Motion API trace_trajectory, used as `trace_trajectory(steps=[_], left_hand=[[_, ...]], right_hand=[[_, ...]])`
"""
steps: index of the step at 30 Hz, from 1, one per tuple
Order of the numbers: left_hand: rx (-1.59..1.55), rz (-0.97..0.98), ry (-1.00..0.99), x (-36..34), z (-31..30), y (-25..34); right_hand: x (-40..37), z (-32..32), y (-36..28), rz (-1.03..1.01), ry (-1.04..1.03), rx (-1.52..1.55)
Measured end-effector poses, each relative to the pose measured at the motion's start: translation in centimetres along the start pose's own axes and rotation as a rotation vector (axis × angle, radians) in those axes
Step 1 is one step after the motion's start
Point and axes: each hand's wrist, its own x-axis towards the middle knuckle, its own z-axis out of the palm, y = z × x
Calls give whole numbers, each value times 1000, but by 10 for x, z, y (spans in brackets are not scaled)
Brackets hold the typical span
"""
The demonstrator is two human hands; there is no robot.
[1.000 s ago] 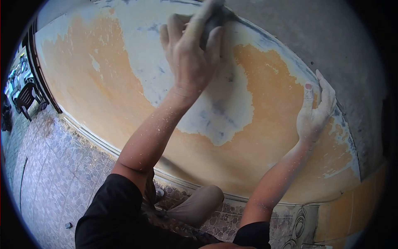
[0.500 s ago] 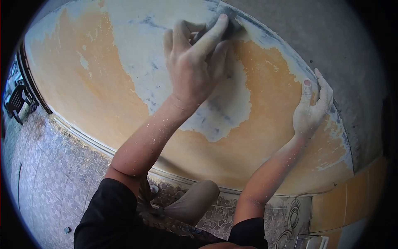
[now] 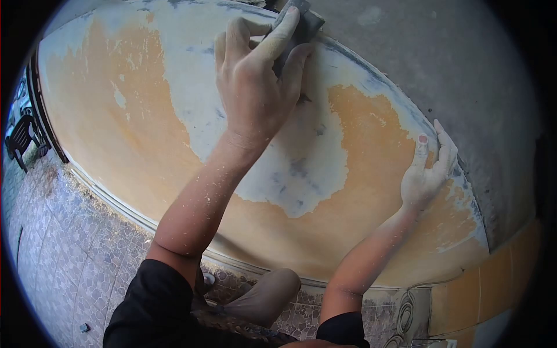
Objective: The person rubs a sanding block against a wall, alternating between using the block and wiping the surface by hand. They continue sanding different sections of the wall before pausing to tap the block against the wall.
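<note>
My left hand [image 3: 255, 87] grips a dark grey sanding block [image 3: 308, 24] at the top edge of a large panel [image 3: 272, 223]. Its index finger lies along the block, and the thumb is on the near side. The panel's surface is patchy, orange in places and pale blue-grey with dark smudges in others. On the panel's right edge rests my right hand [image 3: 429, 168], thumb and fingers apart, with no tool in it. Pale dust coats both hands and speckles the forearms.
Grey surface [image 3: 452, 52] lies beyond the panel's edge. A dark chair [image 3: 22, 139] stands at far left. Crumbs and dust lie on the patterned tile floor [image 3: 64, 249] along the panel's base. Coiled cable [image 3: 405, 313] is at lower right, and my bent knee [image 3: 278, 287] is below the panel.
My left hand has moved up and left with the sanding block, which now reaches past the panel's top edge. The view has shifted, so my right hand appears slightly lower, still on the edge.
</note>
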Motion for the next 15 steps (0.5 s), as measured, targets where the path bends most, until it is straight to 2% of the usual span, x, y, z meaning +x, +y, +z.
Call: trace_trajectory(steps=[1,2,4,5,9,12,13,15], left_hand=[[13,-4,33,-14,4,5],[45,48,-25,-42,3,11],[-34,162,-341,-117,-21,24],[-12,308,-374,-151,-29,23],[-32,344,-471,-130,-42,16],[-17,104,-241,-48,-19,13],[-24,85,-121,-25,-8,6],[-10,15,-40,-13,2,9]], right_hand=[[0,1,0,1,16,8],[-1,2,0,1,30,16],[0,6,0,9,43,14],[-1,6,-1,20,54,9],[-1,6,-1,-1,55,2],[-2,2,3,-41,28,21],[-2,1,2,-35,22,9],[-3,0,2,-31,15,-4]])
